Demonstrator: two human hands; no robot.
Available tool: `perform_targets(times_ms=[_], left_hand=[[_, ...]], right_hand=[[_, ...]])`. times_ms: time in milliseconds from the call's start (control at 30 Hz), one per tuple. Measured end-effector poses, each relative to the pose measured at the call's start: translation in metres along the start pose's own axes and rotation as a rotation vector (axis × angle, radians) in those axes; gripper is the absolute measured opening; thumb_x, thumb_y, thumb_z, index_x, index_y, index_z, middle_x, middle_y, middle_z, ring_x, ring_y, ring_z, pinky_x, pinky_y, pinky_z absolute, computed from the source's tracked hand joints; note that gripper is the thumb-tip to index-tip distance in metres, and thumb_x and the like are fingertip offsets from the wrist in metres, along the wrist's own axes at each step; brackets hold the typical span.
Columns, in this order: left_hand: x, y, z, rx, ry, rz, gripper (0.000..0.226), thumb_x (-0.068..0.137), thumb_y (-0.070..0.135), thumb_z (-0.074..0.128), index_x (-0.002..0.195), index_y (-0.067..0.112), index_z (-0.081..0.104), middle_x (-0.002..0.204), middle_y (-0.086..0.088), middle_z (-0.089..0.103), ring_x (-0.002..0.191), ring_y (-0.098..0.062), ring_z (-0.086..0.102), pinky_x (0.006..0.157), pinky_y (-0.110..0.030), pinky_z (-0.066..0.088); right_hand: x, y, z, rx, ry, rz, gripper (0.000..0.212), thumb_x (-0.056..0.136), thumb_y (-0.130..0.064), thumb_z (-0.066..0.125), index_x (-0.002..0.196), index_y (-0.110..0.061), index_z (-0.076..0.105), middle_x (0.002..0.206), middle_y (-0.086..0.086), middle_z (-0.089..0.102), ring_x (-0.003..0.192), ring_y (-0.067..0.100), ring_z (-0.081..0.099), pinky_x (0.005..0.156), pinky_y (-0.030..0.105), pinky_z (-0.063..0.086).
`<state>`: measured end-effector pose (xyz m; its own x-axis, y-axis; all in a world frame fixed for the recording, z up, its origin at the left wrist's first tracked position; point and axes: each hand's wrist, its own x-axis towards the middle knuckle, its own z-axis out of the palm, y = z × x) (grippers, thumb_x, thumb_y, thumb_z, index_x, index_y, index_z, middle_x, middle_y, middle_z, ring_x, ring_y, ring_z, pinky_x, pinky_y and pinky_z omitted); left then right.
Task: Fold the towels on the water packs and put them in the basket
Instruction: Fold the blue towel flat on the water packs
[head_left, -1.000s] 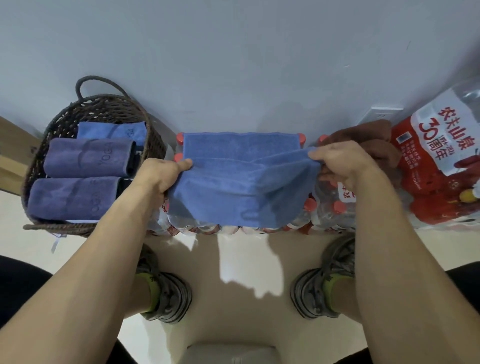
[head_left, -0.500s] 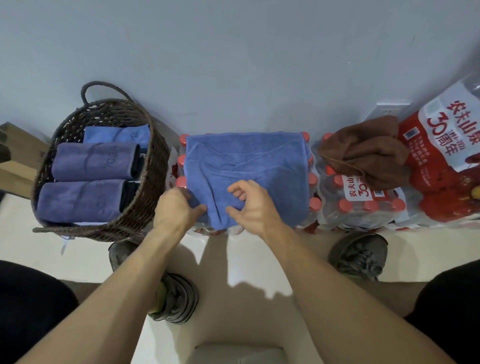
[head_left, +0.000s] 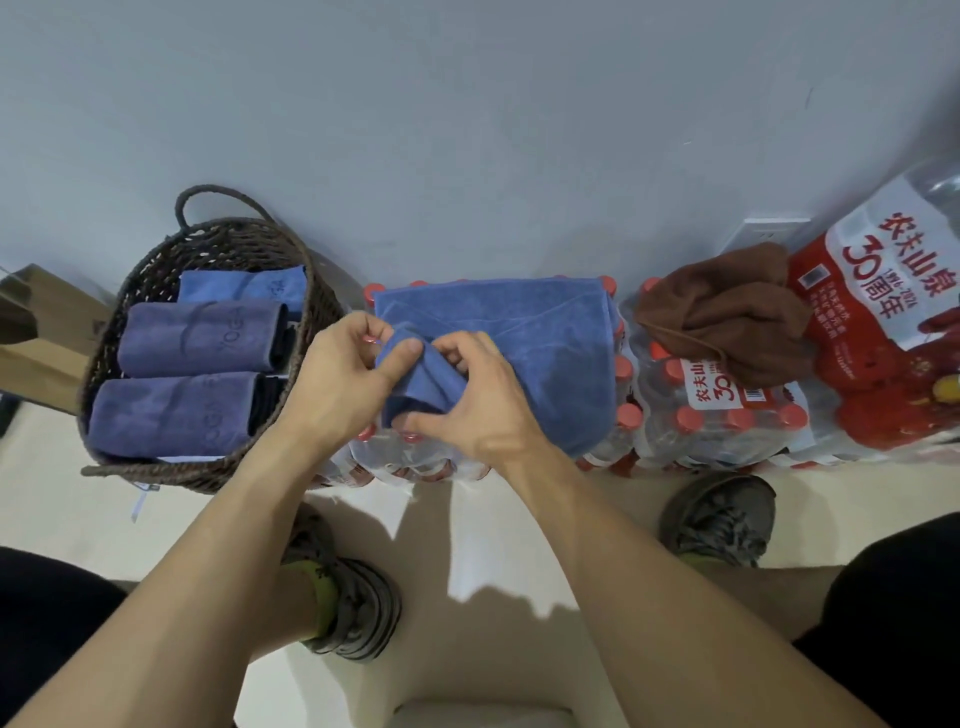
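From the head camera, a blue terry-cloth towel (head_left: 540, 353) lay spread over the top of a shrink-wrapped pack of red-capped water bottles (head_left: 618, 415) against the grey wall. The left hand (head_left: 343, 379) pinched the towel's left edge between thumb and fingers, and the right hand (head_left: 478, 395) gripped the same bunched fold just beside it, the two hands touching. To the left of the pack stood a dark woven wicker basket (head_left: 156, 275) holding two rolled purple towels (head_left: 197, 338) and a folded light-blue towel (head_left: 244, 286) at its far edge. A crumpled brown towel (head_left: 727, 306) sat on the next bottle pack (head_left: 727, 421) to the right.
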<state>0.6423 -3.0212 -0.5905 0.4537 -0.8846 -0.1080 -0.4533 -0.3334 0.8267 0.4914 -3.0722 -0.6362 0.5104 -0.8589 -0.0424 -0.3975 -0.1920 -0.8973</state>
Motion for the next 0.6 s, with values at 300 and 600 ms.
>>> perform_targets(times_ms=[300, 600], left_hand=[[0.003, 0.019, -0.013, -0.419, -0.027, -0.035, 0.023, 0.091, 0.015, 0.068, 0.110, 0.020, 0.056, 0.073, -0.014, 0.073, 0.061, -0.028, 0.071, 0.059, -0.029, 0.057], [0.002, 0.033, -0.023, 0.161, -0.033, 0.280, 0.017, 0.089, 0.030, 0.067, 0.075, 0.038, 0.065, 0.080, 0.001, 0.061, 0.073, -0.005, 0.056, 0.067, -0.015, 0.042]], right_hand=[[0.025, -0.011, -0.086, 0.091, -0.195, 0.091, 0.007, 0.085, -0.024, 0.076, 0.084, -0.029, 0.070, 0.068, -0.010, 0.073, 0.069, -0.003, 0.067, 0.072, 0.016, 0.050], [0.022, -0.035, -0.095, -0.017, -0.248, 0.091, 0.035, 0.098, -0.037, 0.056, 0.071, -0.017, 0.063, 0.059, -0.018, 0.057, 0.059, -0.001, 0.053, 0.065, 0.016, 0.042]])
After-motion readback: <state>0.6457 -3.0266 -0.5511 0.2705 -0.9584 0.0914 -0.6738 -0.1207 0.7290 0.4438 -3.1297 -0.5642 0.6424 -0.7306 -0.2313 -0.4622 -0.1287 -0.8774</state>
